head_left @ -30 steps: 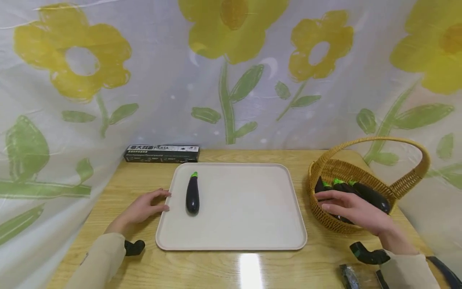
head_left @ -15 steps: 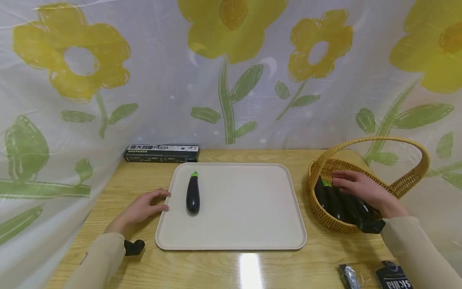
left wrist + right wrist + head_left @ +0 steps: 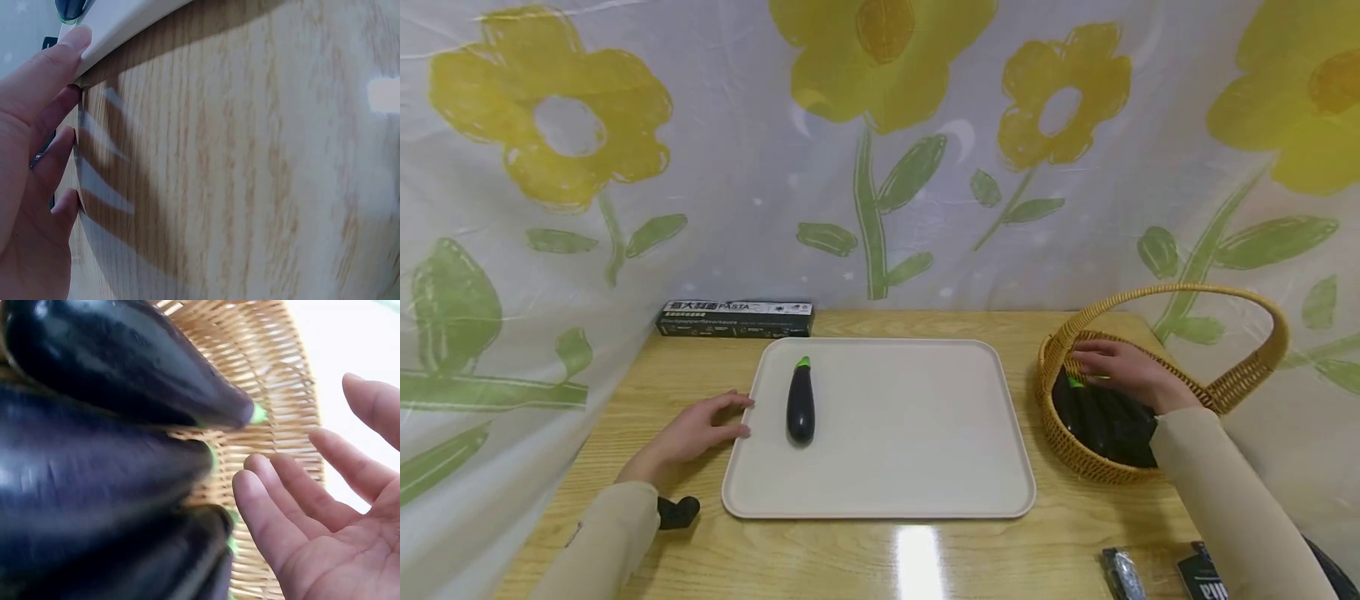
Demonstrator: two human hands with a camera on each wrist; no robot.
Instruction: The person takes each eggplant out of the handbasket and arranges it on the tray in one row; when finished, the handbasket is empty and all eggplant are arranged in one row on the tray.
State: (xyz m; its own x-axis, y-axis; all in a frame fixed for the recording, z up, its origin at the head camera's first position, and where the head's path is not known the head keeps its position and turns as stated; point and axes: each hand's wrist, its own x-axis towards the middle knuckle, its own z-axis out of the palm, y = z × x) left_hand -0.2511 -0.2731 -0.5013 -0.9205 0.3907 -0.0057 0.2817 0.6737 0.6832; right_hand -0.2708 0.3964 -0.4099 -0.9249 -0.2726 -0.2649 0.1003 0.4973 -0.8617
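My left hand (image 3: pixel 696 429) rests at the left edge of a white tray (image 3: pixel 917 433), with thumb and fingertips at the rim. In the left wrist view that hand (image 3: pixel 37 119) has its thumb on the rim and its other fingers loosely bent. One dark eggplant (image 3: pixel 801 408) with a green stem end lies on the tray's left side. Over the wicker basket (image 3: pixel 1075 454) at the right is my right hand (image 3: pixel 1123 371). The right wrist view has its fingers (image 3: pixel 312 487) spread and holding nothing, beside the stem ends of several eggplants (image 3: pixel 106 469) in the basket.
A dark pasta box (image 3: pixel 735 319) stands behind the tray on the wooden table (image 3: pixel 820 554). The basket's tall handle (image 3: pixel 1180 289) arches over it. Near the front right edge lie a small packet (image 3: pixel 1123 573) and a black labelled item (image 3: pixel 1202 575), partly behind the right sleeve.
My right hand has moved from the basket's front left rim to over its back part, above the stem ends. The left hand, tray and eggplant on it have stayed put.
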